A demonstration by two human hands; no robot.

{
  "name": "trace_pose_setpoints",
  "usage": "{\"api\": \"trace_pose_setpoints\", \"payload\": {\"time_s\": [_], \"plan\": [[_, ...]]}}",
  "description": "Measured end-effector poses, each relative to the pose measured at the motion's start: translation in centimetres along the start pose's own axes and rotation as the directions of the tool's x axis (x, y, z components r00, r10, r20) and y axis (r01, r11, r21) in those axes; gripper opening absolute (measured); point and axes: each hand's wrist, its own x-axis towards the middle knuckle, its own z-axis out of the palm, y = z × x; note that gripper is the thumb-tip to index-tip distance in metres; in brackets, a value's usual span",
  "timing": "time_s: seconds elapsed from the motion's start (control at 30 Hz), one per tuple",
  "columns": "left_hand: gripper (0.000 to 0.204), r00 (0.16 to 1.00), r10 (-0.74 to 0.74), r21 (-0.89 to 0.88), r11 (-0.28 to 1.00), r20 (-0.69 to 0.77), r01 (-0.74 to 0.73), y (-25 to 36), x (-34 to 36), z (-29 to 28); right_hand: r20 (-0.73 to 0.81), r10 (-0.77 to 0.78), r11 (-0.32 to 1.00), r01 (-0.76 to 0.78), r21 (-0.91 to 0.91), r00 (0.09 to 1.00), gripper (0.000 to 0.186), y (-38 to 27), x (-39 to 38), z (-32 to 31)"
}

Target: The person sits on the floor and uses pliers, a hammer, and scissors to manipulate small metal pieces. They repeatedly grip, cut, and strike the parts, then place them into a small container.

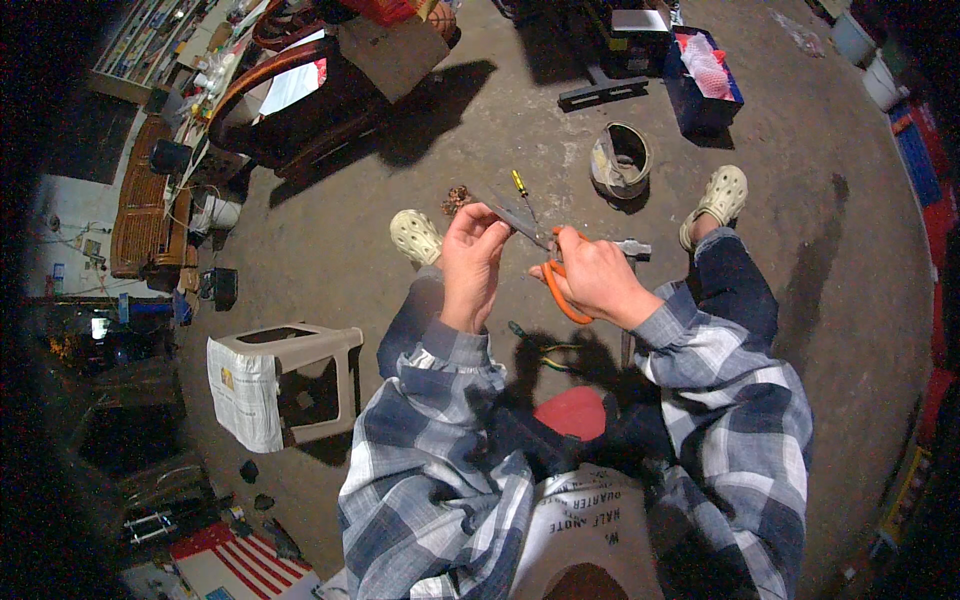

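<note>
My left hand point(472, 262) pinches a long grey piece point(525, 228) whose exact kind I cannot make out. My right hand point(600, 275) grips an orange-handled tool point(568, 300) like pliers or snips, its jaws meeting that grey piece. On the floor beyond lie a yellow screwdriver point(519, 182) and a small heap of brownish bits point(458, 198). A hammer point(631, 248) lies behind my right hand, its handle partly hidden. A green-and-yellow-handled tool point(555, 362) lies below my hands, partly in shadow.
A bucket point(620, 160) stands between my feet and a dark box point(700, 110). A plastic stool point(345, 370) with newspaper over it stands at left, a wooden chair point(240, 125) at upper left. A cluttered bench point(170, 190) lines the left, containers point(880, 80) the right.
</note>
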Motion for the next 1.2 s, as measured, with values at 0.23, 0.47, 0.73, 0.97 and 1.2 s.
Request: {"api": "trace_pose_setpoints", "payload": {"time_s": [0.23, 0.47, 0.73, 0.97, 1.2], "plan": [[0.019, 0.998, 0.009, 0.013, 1.0, 0.055, -0.01, 0.4, -0.1, 0.0, -0.128, -0.111, 0.993, 0.106, -0.049, 0.986, 0.053, 0.1, 0.2, -1.0], [0.02, 0.996, -0.032, 0.112, 0.993, 0.082, 0.023, 0.8, 0.1, -0.1, -0.038, -0.072, 0.997, 0.071, -0.022, 0.997, 0.051, 0.6, -0.1, -0.6], [0.018, 0.998, -0.006, 0.128, 0.992, 0.065, -0.003, 0.8, 0.1, -0.3, 0.042, -0.021, 0.996, 0.017, 0.085, 0.999, 0.047, 0.3, -0.2, 0.0], [0.016, 0.999, -0.027, -0.035, 0.999, 0.042, 0.029, 0.5, -0.4, 1.0, -0.103, -0.062, 0.997, 0.066, 0.035, 0.993, 0.05, 0.4, -0.2, -0.3], [0.016, 0.997, 0.0, 0.057, 0.998, 0.072, -0.004, 0.4, 0.1, 0.7, -0.099, -0.057, 0.996, 0.05, -0.069, 0.993, 0.051, 0.3, 0.2, -1.2]]}}
